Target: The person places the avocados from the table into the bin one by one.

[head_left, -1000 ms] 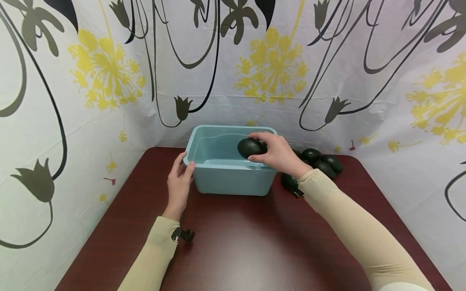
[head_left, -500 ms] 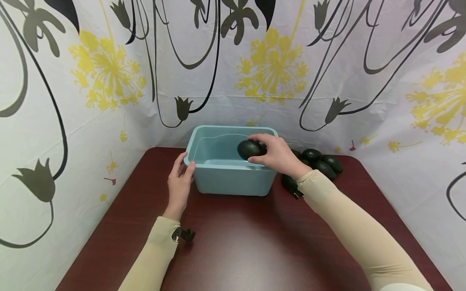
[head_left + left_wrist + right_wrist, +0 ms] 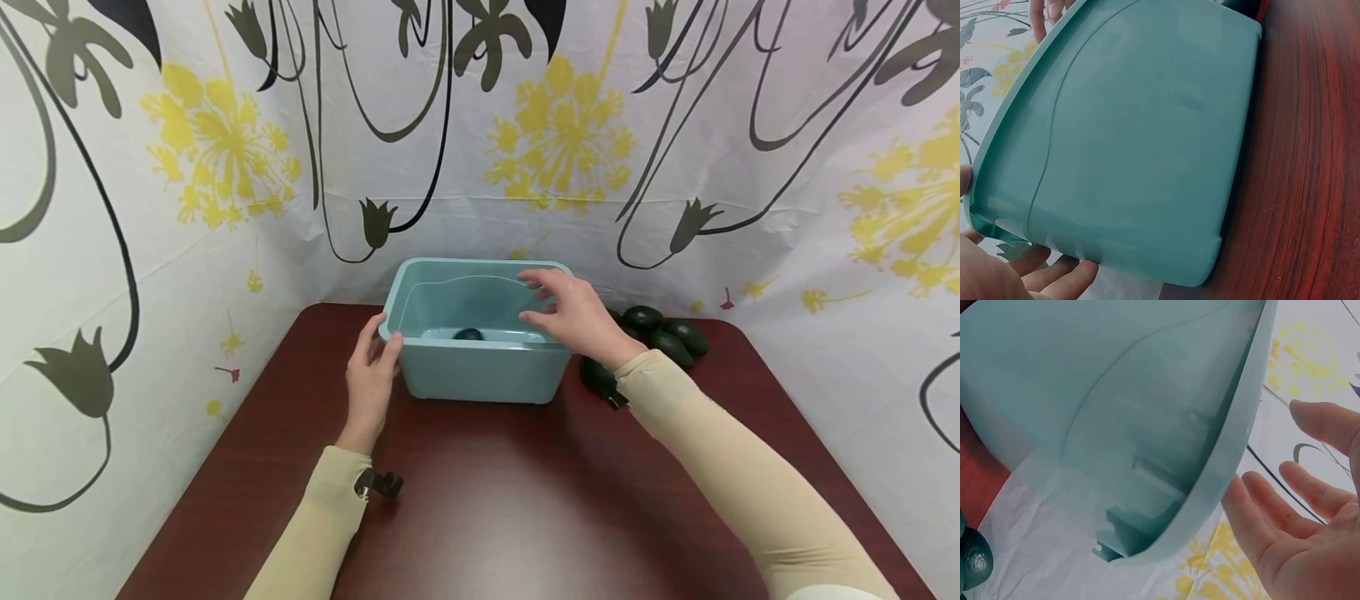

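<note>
- Front-left corner of the blue bin (image 3: 483,375) gripped by the left hand (image 3: 367,385), thumb and fingers set round the rim; probably held so the bin is kept from sliding.
- Right hand (image 3: 576,321) poised above the bin's right end, fingers parted and curved, nothing grasped; contact with the rim cannot be told.
- One dark oval fruit (image 3: 468,334) seen on the bin floor, partly hidden by the front wall; whether others are hidden there cannot be told.
- Loose fruits (image 3: 670,348), avocado-like, heaped just right of the bin; perhaps so placed to be within easy reach of the right hand.
- Table (image 3: 465,500) dark red-brown, wood-grained, glossy, with light reflected near the front.
- Work area enclosed by white cloth (image 3: 480,229), printed with yellow flower heads and grey stems; slight creases noted.
</note>
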Tool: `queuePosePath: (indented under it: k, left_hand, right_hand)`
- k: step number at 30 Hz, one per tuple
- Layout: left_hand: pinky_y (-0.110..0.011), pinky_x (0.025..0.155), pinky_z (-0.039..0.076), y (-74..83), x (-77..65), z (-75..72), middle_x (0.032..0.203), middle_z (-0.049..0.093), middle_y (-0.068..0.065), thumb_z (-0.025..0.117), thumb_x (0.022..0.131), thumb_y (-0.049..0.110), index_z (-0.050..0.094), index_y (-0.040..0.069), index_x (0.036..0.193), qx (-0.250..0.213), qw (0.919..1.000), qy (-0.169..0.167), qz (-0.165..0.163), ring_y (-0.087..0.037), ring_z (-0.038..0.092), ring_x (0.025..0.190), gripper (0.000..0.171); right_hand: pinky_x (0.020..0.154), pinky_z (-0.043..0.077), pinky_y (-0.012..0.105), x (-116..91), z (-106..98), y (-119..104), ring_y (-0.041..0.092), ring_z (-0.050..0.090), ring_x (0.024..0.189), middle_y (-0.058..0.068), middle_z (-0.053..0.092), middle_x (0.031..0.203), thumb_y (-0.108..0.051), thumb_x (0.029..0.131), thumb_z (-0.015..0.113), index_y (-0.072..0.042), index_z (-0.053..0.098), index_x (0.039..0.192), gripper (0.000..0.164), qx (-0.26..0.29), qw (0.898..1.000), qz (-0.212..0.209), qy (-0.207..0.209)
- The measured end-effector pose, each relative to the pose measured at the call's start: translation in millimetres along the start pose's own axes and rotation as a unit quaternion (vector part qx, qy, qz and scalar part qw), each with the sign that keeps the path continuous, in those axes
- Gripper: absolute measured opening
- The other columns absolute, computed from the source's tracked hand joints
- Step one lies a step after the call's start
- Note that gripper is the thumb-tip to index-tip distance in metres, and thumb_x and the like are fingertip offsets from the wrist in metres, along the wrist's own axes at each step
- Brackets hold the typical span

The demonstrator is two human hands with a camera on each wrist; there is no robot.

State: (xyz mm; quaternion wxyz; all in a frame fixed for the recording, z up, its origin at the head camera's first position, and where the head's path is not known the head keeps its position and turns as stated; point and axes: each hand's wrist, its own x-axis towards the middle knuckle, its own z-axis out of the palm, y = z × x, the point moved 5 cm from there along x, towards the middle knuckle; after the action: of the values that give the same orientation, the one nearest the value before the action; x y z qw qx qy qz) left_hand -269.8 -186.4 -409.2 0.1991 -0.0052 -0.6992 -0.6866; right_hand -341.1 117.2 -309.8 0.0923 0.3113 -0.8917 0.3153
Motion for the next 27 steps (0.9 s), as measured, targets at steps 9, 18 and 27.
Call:
queuePosePath:
  k: [9,18,27]
  left_hand:
    - [-0.058,0.099,0.045,-27.8,9.9,-2.4,0.152,0.045,-0.012,0.065,0.099,0.039,0.046,0.029,0.151,-0.009,1.0,0.0,-0.003,-0.03,0.05,0.13,0.057]
    - [-0.058,0.099,0.045,-33.5,12.6,-2.9,0.148,0.048,-0.001,0.066,0.095,0.05,0.048,0.038,0.147,-0.004,1.0,0.003,0.001,-0.023,0.052,0.128,0.057]
    - [-0.055,0.097,0.048,-34.5,14.3,-3.0,0.148,0.049,-0.001,0.066,0.094,0.051,0.048,0.039,0.147,0.005,1.0,0.005,0.0,-0.022,0.053,0.128,0.057]
  right_hand:
    - [0.088,0.053,0.039,-8,-13,-1,0.015,0.058,0.111,-0.007,0.057,0.131,-0.029,0.093,0.075,-0.026,0.057,0.139,0.05,-0.023,1.0,-0.002,0.016]
    - [0.088,0.053,0.04,-18,-29,-2,0.017,0.058,0.11,-0.004,0.058,0.13,-0.026,0.092,0.076,-0.023,0.059,0.138,0.049,-0.033,0.999,-0.012,0.036]
    - [0.09,0.054,0.043,-28,-40,3,0.02,0.059,0.114,-0.003,0.057,0.132,-0.031,0.093,0.075,-0.025,0.058,0.14,0.051,-0.033,0.998,-0.001,0.046]
